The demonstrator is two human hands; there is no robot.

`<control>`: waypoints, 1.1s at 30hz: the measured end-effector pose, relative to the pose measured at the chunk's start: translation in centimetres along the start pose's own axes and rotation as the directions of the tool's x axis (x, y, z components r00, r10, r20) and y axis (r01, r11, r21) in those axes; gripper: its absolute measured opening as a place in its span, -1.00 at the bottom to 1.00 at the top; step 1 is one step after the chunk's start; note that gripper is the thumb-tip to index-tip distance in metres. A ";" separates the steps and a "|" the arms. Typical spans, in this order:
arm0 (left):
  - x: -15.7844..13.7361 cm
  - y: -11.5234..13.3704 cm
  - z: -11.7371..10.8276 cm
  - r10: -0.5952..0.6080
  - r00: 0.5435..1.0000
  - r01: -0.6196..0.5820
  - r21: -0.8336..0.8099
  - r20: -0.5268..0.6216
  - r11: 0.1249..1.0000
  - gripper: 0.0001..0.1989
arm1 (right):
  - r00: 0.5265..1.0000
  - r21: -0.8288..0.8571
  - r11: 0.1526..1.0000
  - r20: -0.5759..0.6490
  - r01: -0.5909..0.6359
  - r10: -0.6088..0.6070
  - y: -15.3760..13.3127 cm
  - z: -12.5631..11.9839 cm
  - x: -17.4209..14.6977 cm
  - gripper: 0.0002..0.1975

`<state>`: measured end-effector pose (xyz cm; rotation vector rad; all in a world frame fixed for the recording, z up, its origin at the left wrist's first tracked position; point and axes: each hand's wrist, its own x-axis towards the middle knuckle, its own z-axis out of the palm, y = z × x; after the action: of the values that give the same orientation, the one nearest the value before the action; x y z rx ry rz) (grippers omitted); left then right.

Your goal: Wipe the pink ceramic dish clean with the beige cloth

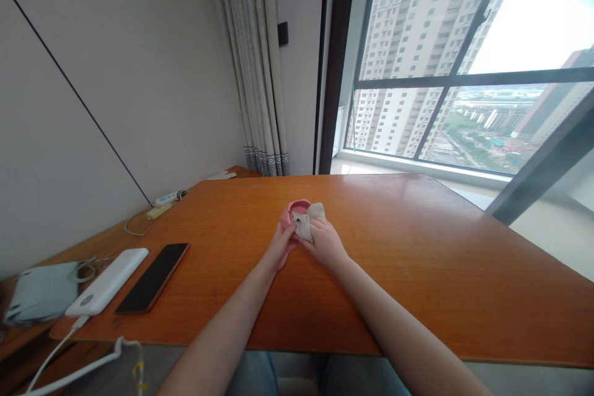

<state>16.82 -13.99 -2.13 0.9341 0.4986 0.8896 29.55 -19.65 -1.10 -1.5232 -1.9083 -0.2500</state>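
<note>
Glossy orange-brown wood grain is running across the table (417,297), its near edge sitting just above blue trouser legs (253,374). Toward the left, a white power bank (106,281) with rounded corners is lying beside a flat, black-faced phone (153,278), with a pale cable (81,322) trailing from its near end; a limp grey-green pouch (41,294) is slumping to its left.

Farther in, over the middle of the table, the left hand (279,246) is curling around the near left side of what looks like a small pink bowl (284,218), while the right hand (328,242) is pinching a bunched beige cloth (304,227) against it. Whether the bowl is touching the table, I cannot tell. Smooth and apparently plastic, it is probably feeling light, fairly stiff and slightly slippery, its outer curve offering the surest hold. The cloth is looking soft and pliant, its folds easy to gather.

Beyond, a textured grey curtain (253,62) is hanging in vertical pleats above a dark patterned hem, and a dark-framed window (482,78) is showing a pale, ribbed tower (403,18).
</note>
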 end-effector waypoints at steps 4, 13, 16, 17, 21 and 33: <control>0.1 0.9 -0.7 -0.008 0.997 0.017 0.118 -0.081 0.993 -0.39 | 0.995 0.074 0.993 0.043 0.089 -0.092 0.7 -0.8 0.3 -0.76; -0.1 3.0 -2.6 -0.221 0.974 0.205 0.207 0.056 0.957 -0.50 | 0.981 0.112 0.982 0.105 0.152 -0.164 -0.2 -2.2 0.3 -0.71; -0.1 2.4 -2.4 -0.187 0.981 0.178 0.151 0.048 0.972 -0.49 | 0.990 0.107 0.988 0.071 0.113 -0.121 -0.2 -1.7 0.2 -0.75; -0.1 2.1 -2.2 -0.179 0.982 0.170 0.120 0.060 0.978 -0.49 | 0.994 0.089 0.992 0.051 0.093 -0.098 -0.1 -1.6 0.2 -0.76; -0.1 0.5 -1.2 -0.166 0.970 0.170 -0.009 0.175 0.985 -0.51 | 0.999 0.023 1.000 -0.036 -0.005 0.006 0.4 -1.0 0.0 -0.78; 0.1 1.6 -1.0 0.017 0.999 -0.011 0.173 -0.036 0.985 -0.33 | 0.998 0.028 0.998 0.015 0.054 -0.055 -0.6 0.2 0.3 -0.78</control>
<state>15.49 -12.95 -1.31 1.0815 0.6098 0.8883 28.88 -19.48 -0.89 -1.4604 -1.9596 -0.2353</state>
